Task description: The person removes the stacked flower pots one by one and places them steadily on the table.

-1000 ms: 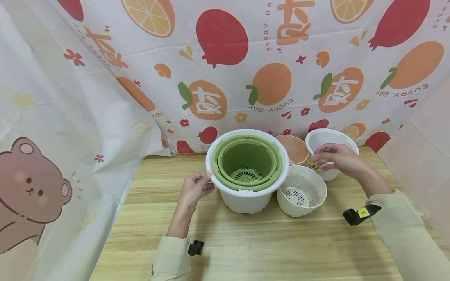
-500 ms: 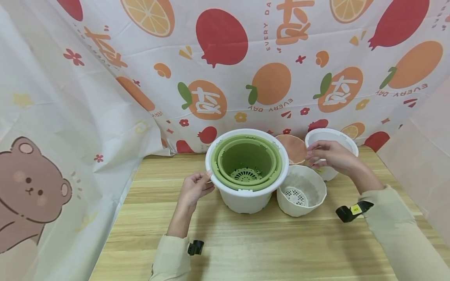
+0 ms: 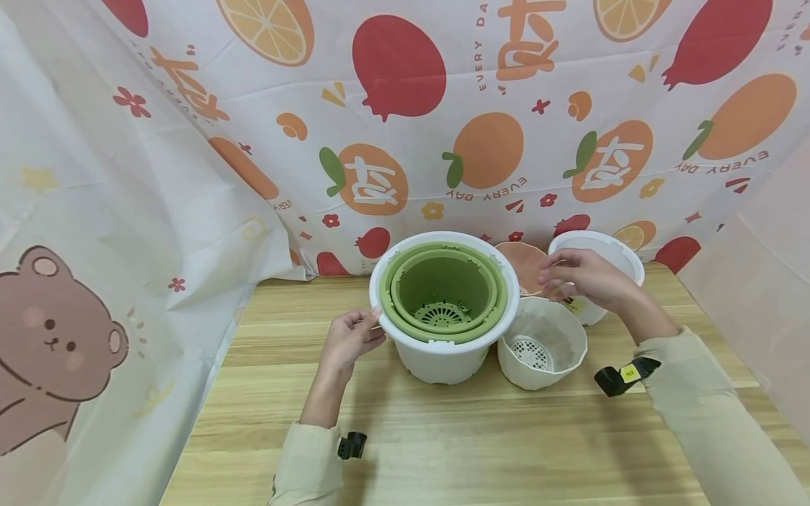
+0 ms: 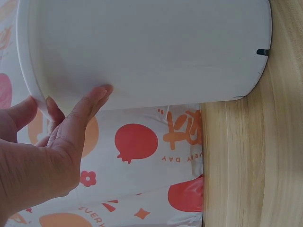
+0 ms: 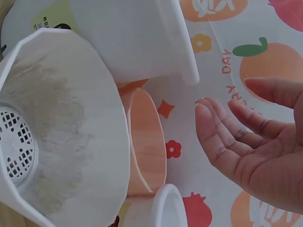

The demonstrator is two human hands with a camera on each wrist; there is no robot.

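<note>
On the wooden table stands a large white plant pot [image 3: 436, 362] with green pots [image 3: 443, 277] nested inside it. My left hand [image 3: 346, 343] pinches the near left of its rim between thumb and fingers. In the left wrist view, some fingertips touch the white outer wall [image 4: 165, 52]. My right hand [image 3: 585, 277] holds nothing, its fingers loosely bent over the right-hand pots. Beneath it are a faceted cream pot [image 3: 560, 334] with a perforated base, a peach pot [image 3: 519, 263] and a smaller white pot [image 3: 591, 314], partly covered by the hand.
A fruit-print cloth [image 3: 405, 176] hangs right behind the pots. Another cloth with a bear print [image 3: 69, 337] borders the table's left side, and a pale sheet [image 3: 759, 281] the right. The wooden tabletop [image 3: 455, 443] stretches toward the person.
My right hand has drifted left, from over the smaller white pot toward the peach pot. The left hand keeps its pinch on the large pot's rim, and the pots have not moved.
</note>
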